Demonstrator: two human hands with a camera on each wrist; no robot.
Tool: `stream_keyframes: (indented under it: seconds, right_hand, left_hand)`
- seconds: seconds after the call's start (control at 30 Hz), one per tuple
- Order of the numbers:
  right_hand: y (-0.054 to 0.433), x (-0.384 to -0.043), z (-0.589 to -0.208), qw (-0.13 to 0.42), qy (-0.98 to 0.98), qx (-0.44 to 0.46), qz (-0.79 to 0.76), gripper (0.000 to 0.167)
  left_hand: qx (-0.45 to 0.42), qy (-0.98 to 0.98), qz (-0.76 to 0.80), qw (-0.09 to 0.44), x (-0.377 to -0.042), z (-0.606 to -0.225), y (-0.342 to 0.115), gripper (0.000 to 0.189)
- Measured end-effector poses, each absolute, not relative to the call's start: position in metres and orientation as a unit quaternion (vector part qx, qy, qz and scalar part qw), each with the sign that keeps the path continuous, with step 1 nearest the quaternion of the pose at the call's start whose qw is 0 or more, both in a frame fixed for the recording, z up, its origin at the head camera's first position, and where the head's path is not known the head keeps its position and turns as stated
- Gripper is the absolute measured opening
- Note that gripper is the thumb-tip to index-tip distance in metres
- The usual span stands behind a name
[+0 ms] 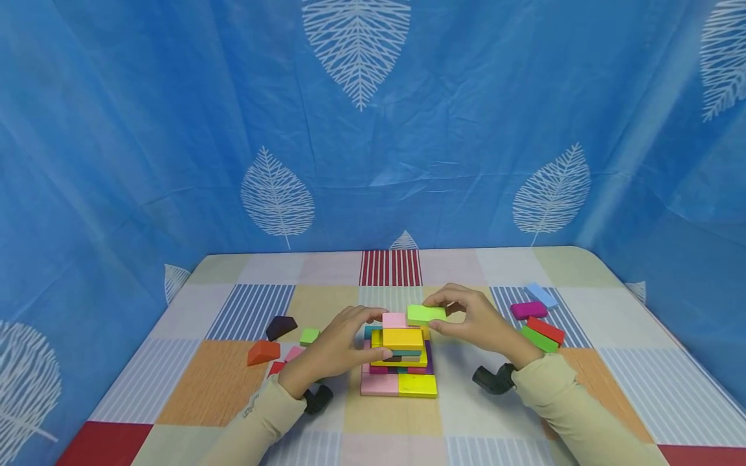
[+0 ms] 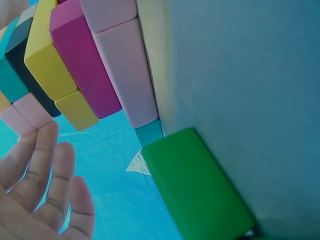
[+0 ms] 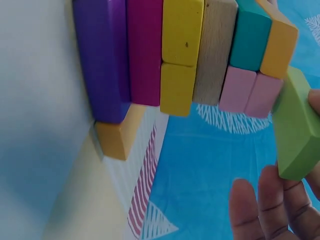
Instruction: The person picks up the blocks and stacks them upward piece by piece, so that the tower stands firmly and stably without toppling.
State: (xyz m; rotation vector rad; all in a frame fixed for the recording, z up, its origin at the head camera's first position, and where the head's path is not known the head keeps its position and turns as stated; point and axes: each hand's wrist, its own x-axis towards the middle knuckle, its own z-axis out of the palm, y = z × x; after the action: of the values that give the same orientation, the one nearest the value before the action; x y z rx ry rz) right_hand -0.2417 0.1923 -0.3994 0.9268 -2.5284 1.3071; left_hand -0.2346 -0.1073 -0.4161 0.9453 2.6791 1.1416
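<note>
A layered stack of coloured toy blocks [image 1: 402,339] rises from the tablecloth in the middle, with yellow, pink, teal, magenta and purple pieces. At its upper right side, my right hand [image 1: 474,317] pinches a light green block [image 1: 425,315] between thumb and fingers. That block is tilted beside the top orange block [image 3: 280,45] in the right wrist view; whether they touch, I cannot tell. My left hand [image 1: 338,343] is at the stack's left, its thumb across the front. In the left wrist view its extended fingertips are at the small pink blocks [image 2: 30,111].
Loose blocks lie left of the stack, among them a black one [image 1: 281,327] and an orange-red one [image 1: 263,353]. On the right are magenta [image 1: 528,310], light blue [image 1: 541,295], red [image 1: 546,331] and green [image 1: 539,339] blocks. A blue curtain [image 1: 408,194] surrounds the table.
</note>
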Motion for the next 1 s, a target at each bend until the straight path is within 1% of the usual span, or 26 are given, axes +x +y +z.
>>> stream_keyframes:
  seconds: [0.2,0.47,1.0]
  right_hand:
    - [0.18,-0.247,-0.398,0.048,-0.847,0.306,0.431,0.027]
    - [0.166,-0.252,-0.396,0.029,-0.849,0.321,0.42,0.028]
    - [0.156,-0.254,-0.397,0.01,-0.838,0.333,0.432,0.026]
  left_hand:
    - [0.312,0.874,0.37,0.036,-0.234,-0.417,-0.106,0.066]
    - [0.322,0.87,0.372,0.03,-0.235,-0.419,-0.107,0.065]
    - [0.317,0.873,0.369,0.031,-0.237,-0.421,-0.108,0.064]
